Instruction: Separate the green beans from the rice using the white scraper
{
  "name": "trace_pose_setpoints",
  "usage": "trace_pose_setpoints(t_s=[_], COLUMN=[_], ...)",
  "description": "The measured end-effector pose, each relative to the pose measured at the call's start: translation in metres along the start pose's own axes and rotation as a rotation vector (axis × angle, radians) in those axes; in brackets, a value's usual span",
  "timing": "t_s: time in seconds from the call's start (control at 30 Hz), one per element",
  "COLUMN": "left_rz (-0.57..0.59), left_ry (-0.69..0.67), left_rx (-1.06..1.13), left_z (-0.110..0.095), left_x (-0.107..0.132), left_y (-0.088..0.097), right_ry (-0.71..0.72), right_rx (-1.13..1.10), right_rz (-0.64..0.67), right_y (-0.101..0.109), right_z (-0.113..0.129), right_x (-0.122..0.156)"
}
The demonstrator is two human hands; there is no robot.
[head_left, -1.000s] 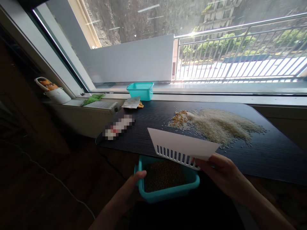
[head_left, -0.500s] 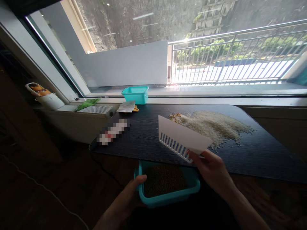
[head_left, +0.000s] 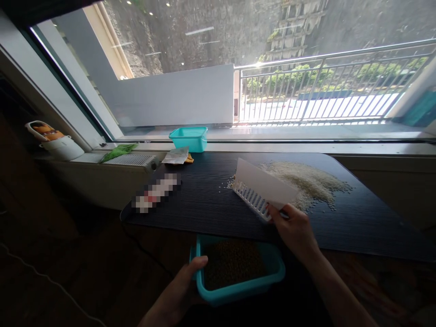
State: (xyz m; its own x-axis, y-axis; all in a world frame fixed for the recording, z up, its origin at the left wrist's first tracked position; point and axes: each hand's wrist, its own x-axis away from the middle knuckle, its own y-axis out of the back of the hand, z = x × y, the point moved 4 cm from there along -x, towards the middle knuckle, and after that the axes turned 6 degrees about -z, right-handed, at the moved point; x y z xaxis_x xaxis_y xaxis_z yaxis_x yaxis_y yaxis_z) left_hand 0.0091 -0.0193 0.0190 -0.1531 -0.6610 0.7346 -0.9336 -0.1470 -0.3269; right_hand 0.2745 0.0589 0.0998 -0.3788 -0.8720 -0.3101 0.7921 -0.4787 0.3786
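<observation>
My left hand (head_left: 187, 279) grips the left rim of a teal plastic bin (head_left: 235, 293), its thumb over the edge. Brown grains or pellets (head_left: 235, 263) lie inside the bin, which is held below the table's front edge. Between the thumb and fingers of my right hand (head_left: 294, 227) is a white slotted plastic scoop (head_left: 264, 184), tilted, with its row of slots toward me. The scoop is over the near left side of a spread pile of white rice-like grains (head_left: 306, 177) and hides part of it. Whether it touches the grains I cannot tell.
The dark table (head_left: 204, 195) stands against a window sill. Toward its back left are a second teal bin (head_left: 190, 138), a paper packet (head_left: 176, 156) and a blurred-out long item (head_left: 156, 193). Farther left are a green cloth (head_left: 119, 153) and a white pot (head_left: 63, 146).
The scoop has moved forward and slightly right, to the grain pile, with my right hand. Some grains now show scattered left of it. My left hand still holds the bin.
</observation>
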Motion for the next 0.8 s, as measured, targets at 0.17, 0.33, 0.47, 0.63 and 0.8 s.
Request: trace_pose_setpoints(t_s=[0.17, 0.33, 0.47, 0.63, 0.8], left_rz=[-0.008, -0.006, -0.017, -0.023, 0.015], left_ry=[-0.011, -0.004, 0.004, 0.004, 0.022], left_rx=[0.003, -0.006, 0.000, 0.014, 0.009], left_z=[0.002, -0.001, 0.000, 0.001, -0.004], left_x=[-0.004, -0.006, -0.005, -0.005, 0.000], left_y=[0.006, 0.000, -0.002, 0.000, -0.009], right_ry=[-0.006, -0.003, 0.047, 0.057, 0.023], right_rx=[0.097, 0.188, 0.199, 0.123, 0.176], right_rz=[-0.098, -0.149, -0.143, -0.063, -0.145], right_y=[0.017, 0.038, 0.034, 0.033, 0.047], right_z=[-0.009, -0.010, -0.013, -0.017, -0.017], right_x=[-0.010, -0.026, -0.034, -0.032, -0.032])
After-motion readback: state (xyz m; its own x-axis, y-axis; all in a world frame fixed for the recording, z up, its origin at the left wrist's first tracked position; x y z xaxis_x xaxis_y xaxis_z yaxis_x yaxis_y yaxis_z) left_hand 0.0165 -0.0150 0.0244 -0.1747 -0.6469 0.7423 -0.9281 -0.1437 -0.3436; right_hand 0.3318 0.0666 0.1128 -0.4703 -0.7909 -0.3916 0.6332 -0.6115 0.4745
